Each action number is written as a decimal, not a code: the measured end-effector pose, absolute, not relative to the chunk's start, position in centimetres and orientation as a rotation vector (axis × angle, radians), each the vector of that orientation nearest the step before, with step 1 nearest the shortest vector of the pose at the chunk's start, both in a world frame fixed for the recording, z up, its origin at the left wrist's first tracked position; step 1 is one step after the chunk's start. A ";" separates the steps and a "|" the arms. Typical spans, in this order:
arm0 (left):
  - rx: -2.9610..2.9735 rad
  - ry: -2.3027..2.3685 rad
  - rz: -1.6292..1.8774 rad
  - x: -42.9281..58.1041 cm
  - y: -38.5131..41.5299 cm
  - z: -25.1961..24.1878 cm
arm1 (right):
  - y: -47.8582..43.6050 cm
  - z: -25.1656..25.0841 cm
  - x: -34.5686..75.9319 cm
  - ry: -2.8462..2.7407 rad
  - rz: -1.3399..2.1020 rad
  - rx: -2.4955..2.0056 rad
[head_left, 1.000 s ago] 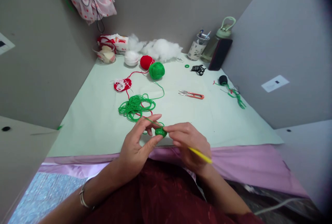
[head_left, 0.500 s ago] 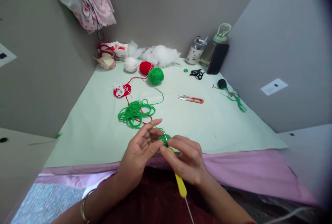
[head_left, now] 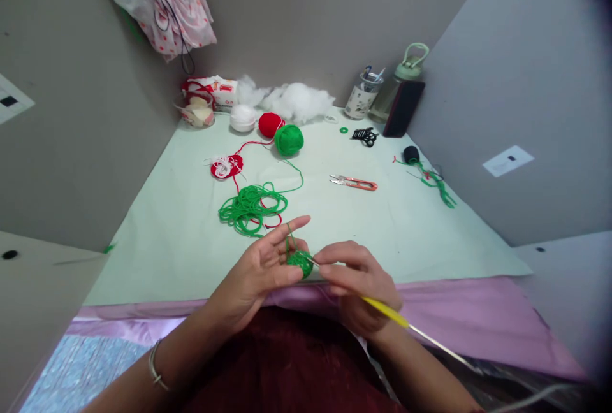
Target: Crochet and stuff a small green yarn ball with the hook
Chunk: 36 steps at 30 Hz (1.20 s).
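Note:
A small green crochet piece (head_left: 300, 264) is pinched by my left hand (head_left: 261, 273), thumb in front. Green yarn runs up over its raised index finger. My right hand (head_left: 361, 279) closes round a crochet hook (head_left: 386, 312) with a yellow grip, its metal tip at the right edge of the piece. Whether the tip is inside a stitch is too small to tell. Behind my left hand lies a loose heap of green yarn (head_left: 251, 208), whose strand leads to a green yarn ball (head_left: 289, 140).
Orange thread snips (head_left: 359, 183) lie mid-table. Red yarn (head_left: 271, 125), a white ball (head_left: 243, 118) and white stuffing (head_left: 301, 102) stand at the back. A black claw clip (head_left: 365, 137), cup (head_left: 363, 97), bottle (head_left: 396, 91) and phone (head_left: 404, 109) are to the right.
The crochet hook has swung from pointing steeply upward to a flatter slant, its rear end now out to the right. My right hand has turned with it, and more of the green piece shows.

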<state>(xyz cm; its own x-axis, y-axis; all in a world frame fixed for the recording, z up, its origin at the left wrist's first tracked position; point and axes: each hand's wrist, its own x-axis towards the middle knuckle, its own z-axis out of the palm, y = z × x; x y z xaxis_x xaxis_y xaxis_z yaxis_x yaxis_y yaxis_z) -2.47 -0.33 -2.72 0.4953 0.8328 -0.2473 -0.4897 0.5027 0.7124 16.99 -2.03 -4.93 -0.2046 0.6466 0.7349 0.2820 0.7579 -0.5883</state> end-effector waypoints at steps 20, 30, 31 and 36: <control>0.926 0.849 0.992 -2.2 -0.6 -3.2 | -2.6 -4.1 16.0 -1.745 0.359 -0.985; 0.610 0.661 0.890 -2.5 -0.9 -2.7 | -2.2 -3.9 15.3 -1.625 0.493 -0.857; 0.612 0.658 0.890 -2.6 -0.8 -2.7 | -2.1 -3.6 15.5 -1.617 0.550 -0.845; 0.635 0.636 0.873 -3.1 -0.4 -2.6 | -1.8 -3.2 16.7 -1.468 0.773 -0.859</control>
